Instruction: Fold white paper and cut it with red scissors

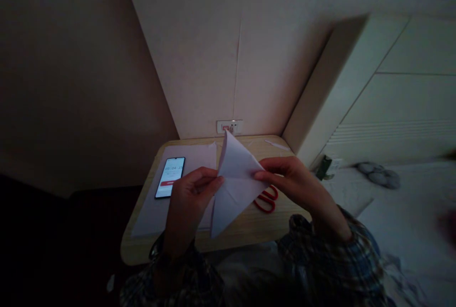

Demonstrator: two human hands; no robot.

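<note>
A folded sheet of white paper (237, 178), roughly triangular with one point upward, is held up above the small table. My left hand (194, 197) pinches its left edge between thumb and fingers. On the other side my right hand (290, 176) grips the right corner the same way. Faint creases run across the paper's face. Partly hidden behind its lower right edge are the red handles of scissors (273, 194); their blades are out of sight. To the left, a phone (171, 174) with a lit timer screen rests on white sheets (151, 214), near my left hand.
The light wooden table (231, 243) stands against the wall, below a socket plate (219, 127). A paper strip (277, 145) lies at its back right. Rightward are a pale headboard (402, 102) and a bed (402, 212) with a grey rounded object (379, 175).
</note>
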